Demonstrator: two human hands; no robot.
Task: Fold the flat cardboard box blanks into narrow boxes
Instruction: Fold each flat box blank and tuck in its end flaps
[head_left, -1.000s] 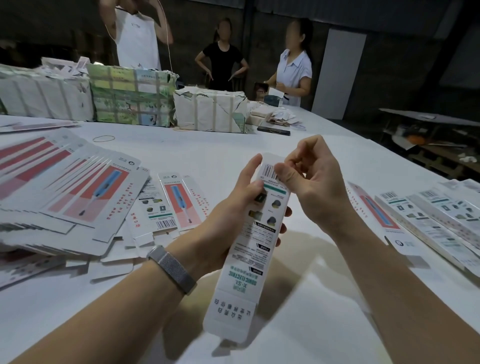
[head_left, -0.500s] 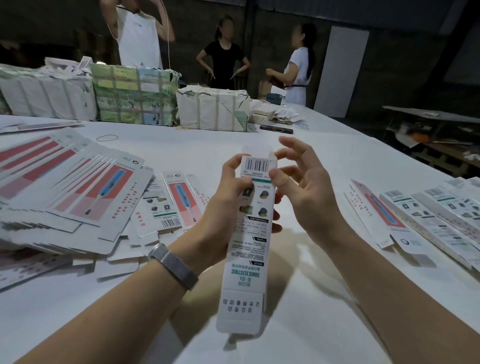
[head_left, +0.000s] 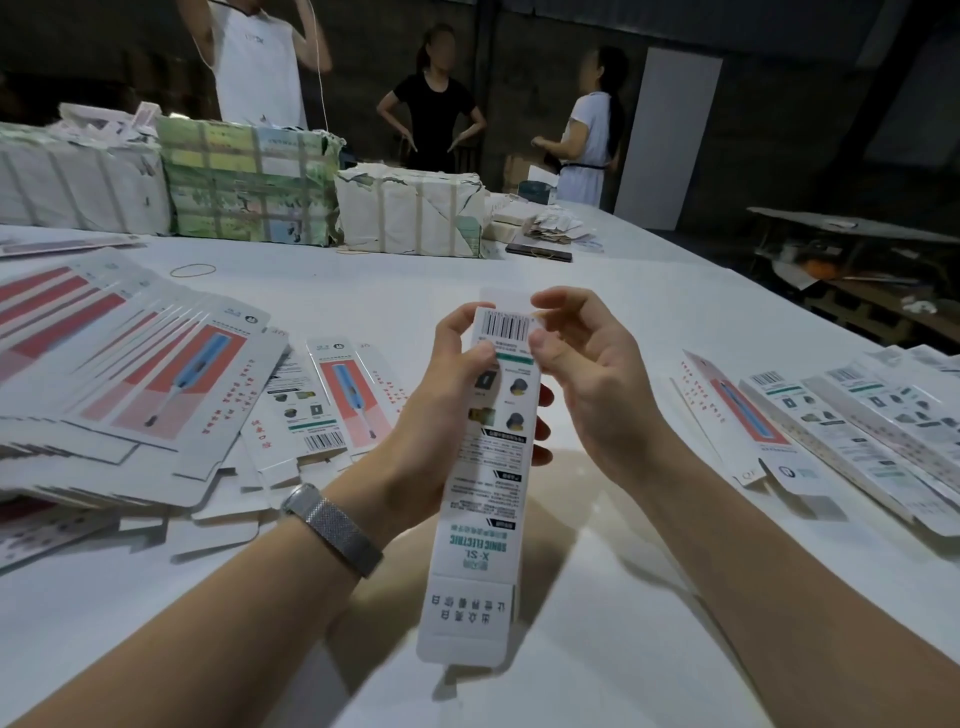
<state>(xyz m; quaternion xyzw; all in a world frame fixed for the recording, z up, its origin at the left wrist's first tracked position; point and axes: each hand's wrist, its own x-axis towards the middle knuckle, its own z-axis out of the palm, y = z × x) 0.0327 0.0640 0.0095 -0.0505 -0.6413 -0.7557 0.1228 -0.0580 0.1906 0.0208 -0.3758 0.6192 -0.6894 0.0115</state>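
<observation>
A long narrow white box (head_left: 485, 499) with a barcode, teal lettering and small product pictures stands almost upright above the table. My left hand (head_left: 441, 415) grips its upper part, thumb on the printed face and fingers wrapped behind. My right hand (head_left: 587, 384) touches the top right edge with its thumb; its fingers curl loosely by the raised top flap. The bottom flap hangs open. A fanned heap of flat red-and-white blanks (head_left: 130, 384) lies to the left. A row of narrow folded boxes (head_left: 841, 436) lies at the right.
The white table (head_left: 597, 597) spreads all around. Strapped paper bundles (head_left: 249, 187) stand at the back, with a rubber band (head_left: 192, 269) and a dark phone-like slab (head_left: 538, 252) near them. Three people (head_left: 431, 114) stand beyond the far edge. A dark bench (head_left: 852, 244) sits at right.
The box has swung from tilted to nearly upright and risen a little. My right hand has uncurled from a pinch at the top and now rests with its thumb on the top right edge.
</observation>
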